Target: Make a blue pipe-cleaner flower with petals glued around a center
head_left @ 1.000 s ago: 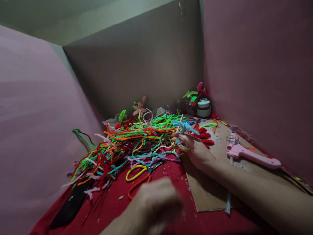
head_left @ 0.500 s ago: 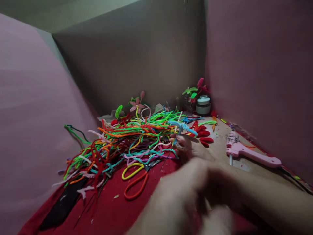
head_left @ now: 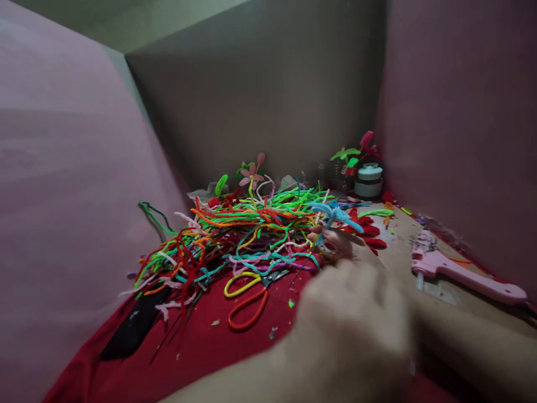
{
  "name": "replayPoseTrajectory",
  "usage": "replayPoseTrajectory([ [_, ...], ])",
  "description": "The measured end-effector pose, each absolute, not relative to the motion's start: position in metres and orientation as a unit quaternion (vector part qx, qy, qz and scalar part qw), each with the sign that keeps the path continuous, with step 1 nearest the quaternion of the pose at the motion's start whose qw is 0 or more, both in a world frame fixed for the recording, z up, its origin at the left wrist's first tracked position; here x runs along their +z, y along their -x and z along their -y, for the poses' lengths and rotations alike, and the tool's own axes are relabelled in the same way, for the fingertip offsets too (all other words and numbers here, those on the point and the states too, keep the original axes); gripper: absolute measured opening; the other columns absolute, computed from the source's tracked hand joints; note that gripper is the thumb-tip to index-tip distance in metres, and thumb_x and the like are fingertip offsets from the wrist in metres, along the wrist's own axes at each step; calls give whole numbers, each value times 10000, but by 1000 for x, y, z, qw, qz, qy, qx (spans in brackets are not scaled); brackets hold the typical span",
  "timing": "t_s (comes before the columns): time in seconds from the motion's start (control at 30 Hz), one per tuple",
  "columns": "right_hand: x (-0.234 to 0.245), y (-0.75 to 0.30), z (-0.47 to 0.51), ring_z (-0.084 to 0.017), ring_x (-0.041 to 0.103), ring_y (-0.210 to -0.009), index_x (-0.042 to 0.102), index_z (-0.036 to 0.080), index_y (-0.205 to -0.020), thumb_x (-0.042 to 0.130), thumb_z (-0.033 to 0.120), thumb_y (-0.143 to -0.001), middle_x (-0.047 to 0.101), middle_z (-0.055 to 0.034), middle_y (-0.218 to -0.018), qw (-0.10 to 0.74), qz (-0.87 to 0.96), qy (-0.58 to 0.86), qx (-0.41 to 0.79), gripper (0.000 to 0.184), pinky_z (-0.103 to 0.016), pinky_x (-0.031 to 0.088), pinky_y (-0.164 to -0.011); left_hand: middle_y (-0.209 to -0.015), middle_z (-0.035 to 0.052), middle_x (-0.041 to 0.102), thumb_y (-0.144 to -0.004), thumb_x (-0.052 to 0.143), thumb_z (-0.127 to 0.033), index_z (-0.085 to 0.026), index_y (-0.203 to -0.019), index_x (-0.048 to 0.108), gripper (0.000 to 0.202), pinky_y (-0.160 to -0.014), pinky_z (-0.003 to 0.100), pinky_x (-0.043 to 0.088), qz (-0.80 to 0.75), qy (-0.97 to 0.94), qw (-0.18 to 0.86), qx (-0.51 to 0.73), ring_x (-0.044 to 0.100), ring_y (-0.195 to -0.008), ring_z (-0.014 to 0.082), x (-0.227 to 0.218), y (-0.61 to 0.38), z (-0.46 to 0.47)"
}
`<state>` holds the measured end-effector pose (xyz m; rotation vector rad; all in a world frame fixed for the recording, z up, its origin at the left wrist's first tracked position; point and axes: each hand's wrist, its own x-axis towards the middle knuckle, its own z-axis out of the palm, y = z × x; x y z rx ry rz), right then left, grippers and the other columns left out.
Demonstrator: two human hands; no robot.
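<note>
My right hand (head_left: 340, 246) rests on the cardboard sheet (head_left: 398, 252), fingers closed on the stem of a light blue pipe-cleaner flower (head_left: 335, 215) held upright. My left hand (head_left: 356, 324) is large and blurred in the foreground, just in front of the right hand and covering its wrist. Its back faces me and the fingers are smeared. A heap of pipe cleaners (head_left: 243, 235) in many colours lies to the left of both hands on the red cloth (head_left: 201, 347).
Scissors (head_left: 249, 296) with a yellow and an orange loop lie at the heap's near edge. A pink glue gun (head_left: 465, 274) lies on the right. A small lidded jar (head_left: 369, 180) and finished flowers (head_left: 251, 173) stand at the back. Walls close in on three sides.
My left hand has moved from the lower middle rightwards and forwards, up to the right hand. The right hand has kept hold of the blue flower. The view shifted slightly.
</note>
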<state>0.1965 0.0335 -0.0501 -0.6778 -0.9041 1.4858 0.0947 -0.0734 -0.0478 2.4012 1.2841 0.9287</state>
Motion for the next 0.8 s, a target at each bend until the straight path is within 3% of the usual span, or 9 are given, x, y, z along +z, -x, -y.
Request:
replayPoseTrajectory([
  [0.07, -46, -195, -31, -223, 596, -726, 691, 225, -795, 700, 387, -643, 677, -35, -746, 609, 382, 276, 638, 222, -336, 449, -596, -934, 99, 612, -852, 447, -225, -185, -1010, 557, 197, -818, 390, 459, -476, -836, -25, 271, 568, -906, 233, -6, -90, 29],
  [0.13, -45, -194, -29, -227, 599, -762, 689, 225, -780, 698, 388, -646, 681, -29, -771, 619, 383, 266, 632, 211, -340, 458, -632, -927, 138, 604, -847, 461, -214, -133, -992, 539, 184, -781, 420, 454, -497, -823, -58, 267, 563, -898, 266, 6, -83, 0],
  [0.3, -48, -193, -29, -227, 593, -845, 698, 206, -811, 673, 377, -691, 693, -37, -836, 618, 402, 276, 616, 210, -338, 450, -722, -777, 80, 615, -882, 410, -209, -148, -873, 513, 121, -610, 283, 432, -507, -824, -174, 183, 596, -716, 202, -24, -74, -16],
  [0.4, -50, -193, -29, -220, 588, -872, 702, 219, -844, 643, 376, -729, 693, -27, -851, 620, 425, 289, 592, 203, -348, 432, -788, -741, 66, 612, -870, 400, -160, -159, -814, 510, 124, -569, 266, 396, -505, -823, -171, 197, 592, -681, 192, -33, -74, -14],
  [0.57, -43, -193, -24, -201, 571, -901, 709, 247, -831, 649, 353, -736, 684, -11, -886, 598, 492, 298, 559, 154, -338, 394, -868, -694, 33, 580, -857, 368, -122, -174, -768, 507, 174, -575, 240, 367, -498, -811, -8, 305, 539, -628, 142, -33, -68, -16],
  [0.8, -43, -194, -26, -193, 575, -863, 700, 215, -916, 566, 413, -797, 672, -32, -902, 535, 531, 267, 600, 267, -321, 433, -779, -487, -72, 343, -821, 491, -303, -163, -615, 457, 251, -401, 178, 226, -454, -625, 469, 428, 258, -387, 35, -20, -64, -14],
])
